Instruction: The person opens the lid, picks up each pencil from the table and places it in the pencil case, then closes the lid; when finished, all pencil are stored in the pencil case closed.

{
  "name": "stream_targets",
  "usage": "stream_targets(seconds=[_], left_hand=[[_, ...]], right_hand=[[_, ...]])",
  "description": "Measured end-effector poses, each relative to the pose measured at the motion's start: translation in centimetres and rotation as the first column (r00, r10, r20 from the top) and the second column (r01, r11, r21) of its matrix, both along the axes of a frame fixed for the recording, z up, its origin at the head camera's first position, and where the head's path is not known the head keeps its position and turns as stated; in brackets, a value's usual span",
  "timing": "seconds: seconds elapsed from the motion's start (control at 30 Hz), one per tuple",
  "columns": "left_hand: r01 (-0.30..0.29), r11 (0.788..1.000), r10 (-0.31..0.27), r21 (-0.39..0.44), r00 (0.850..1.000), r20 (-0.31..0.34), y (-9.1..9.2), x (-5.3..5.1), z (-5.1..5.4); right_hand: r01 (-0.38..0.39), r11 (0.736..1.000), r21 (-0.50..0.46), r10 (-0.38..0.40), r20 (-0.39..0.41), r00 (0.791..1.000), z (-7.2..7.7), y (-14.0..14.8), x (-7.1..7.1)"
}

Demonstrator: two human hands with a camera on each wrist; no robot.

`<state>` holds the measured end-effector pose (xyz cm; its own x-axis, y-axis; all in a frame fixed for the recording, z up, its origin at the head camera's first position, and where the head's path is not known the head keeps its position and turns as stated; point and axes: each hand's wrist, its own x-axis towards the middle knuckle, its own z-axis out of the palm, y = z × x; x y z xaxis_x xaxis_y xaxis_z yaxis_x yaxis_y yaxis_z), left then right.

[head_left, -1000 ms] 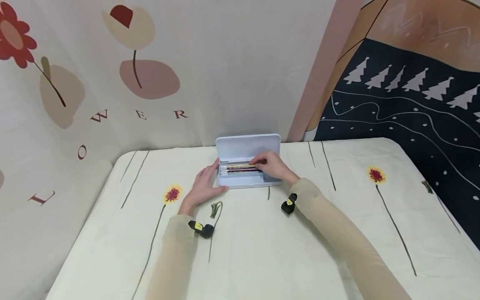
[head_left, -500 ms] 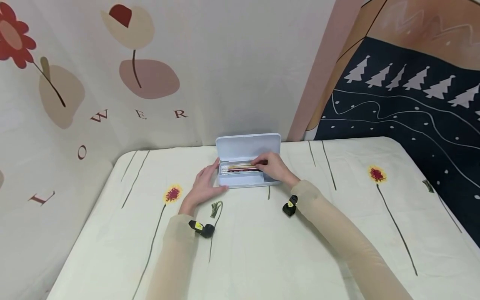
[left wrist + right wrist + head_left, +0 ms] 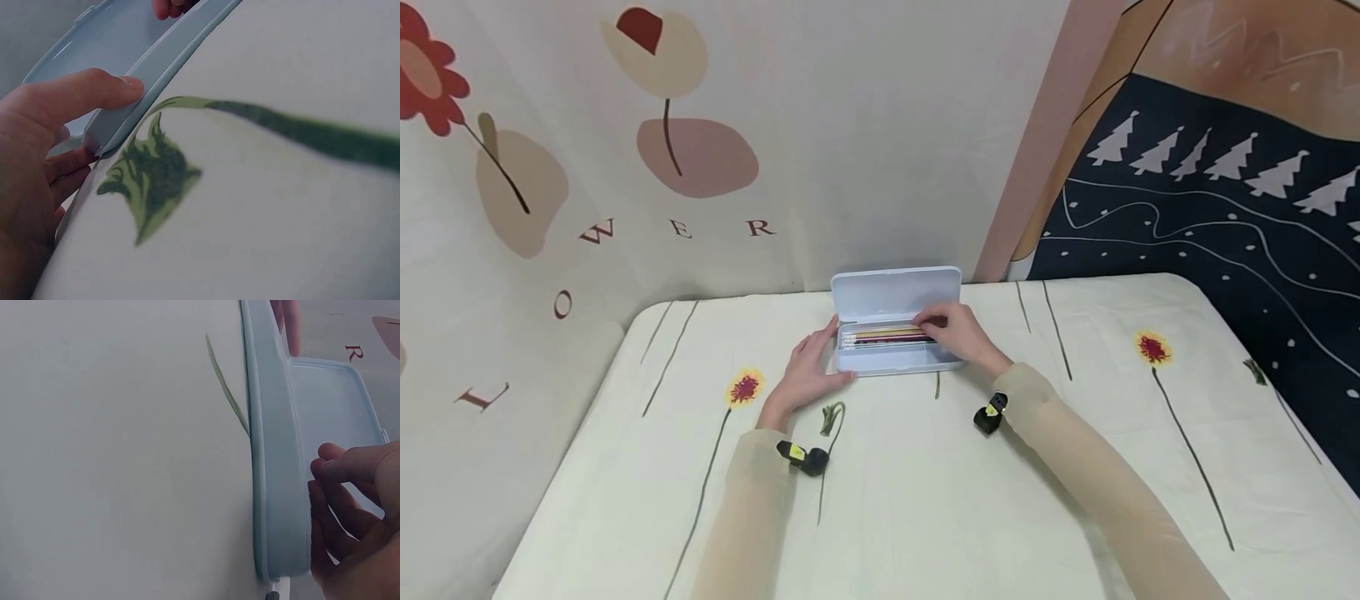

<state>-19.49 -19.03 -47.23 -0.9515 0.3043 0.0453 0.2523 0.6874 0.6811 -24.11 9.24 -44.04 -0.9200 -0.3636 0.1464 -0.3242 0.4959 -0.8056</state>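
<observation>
A light blue pencil case [image 3: 880, 363] lies with its lid [image 3: 895, 293] raised at the back of the bed-like surface. Several pencils [image 3: 880, 336], with pale ends at the left, lie side by side in its rear compartment. My left hand [image 3: 806, 375] grips the case's left end; in the left wrist view its thumb presses the front wall and its fingers reach round the end. My right hand [image 3: 958, 333] is over the case's right end, fingers bent at the pencils' right ends. Its thumb and a fingertip meet in the right wrist view; whether they pinch a pencil is hidden.
A white cloth [image 3: 910, 500] with printed flowers and stems covers the surface. Right behind the case hangs a pale printed curtain [image 3: 865, 167]. A dark cloth with white trees [image 3: 1210, 225] hangs at the right.
My right hand has slid a little to the right along the pencils, uncovering more of their length. The left hand and the case stay in place.
</observation>
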Motion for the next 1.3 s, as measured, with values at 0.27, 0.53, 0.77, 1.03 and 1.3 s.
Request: stream_targets(seconds=[0.27, 0.53, 0.77, 1.03, 1.3], left_hand=[[-0.001, 1.0, 0.001, -0.006, 1.0, 0.004, -0.1, -0.1, -0.2], [-0.001, 1.0, 0.001, -0.006, 1.0, 0.0, -0.1, -0.2, -0.1], [0.004, 1.0, -0.004, -0.001, 1.0, 0.005, -0.1, -0.1, -0.1], [0.0, 1.0, 0.0, 0.007, 1.0, 0.006, -0.2, -0.1, -0.2], [-0.003, 1.0, 0.003, 0.005, 1.0, 0.005, -0.2, -0.1, -0.2]], right_hand=[[-0.007, 1.0, -0.009, 0.007, 0.009, 1.0, 0.4, 1.4, 0.6], [-0.025, 0.999, 0.044, 0.025, 0.0, 1.0, 0.3, 3.1, 1.3], [-0.026, 0.998, 0.055, 0.025, 0.022, 0.999, 0.5, 4.6, 2.3], [-0.002, 0.997, 0.081, -0.001, 0.032, 0.999, 0.7, 6.8, 2.8], [0.02, 0.991, 0.133, -0.022, 0.011, 1.0, 0.6, 8.8, 3.2]])
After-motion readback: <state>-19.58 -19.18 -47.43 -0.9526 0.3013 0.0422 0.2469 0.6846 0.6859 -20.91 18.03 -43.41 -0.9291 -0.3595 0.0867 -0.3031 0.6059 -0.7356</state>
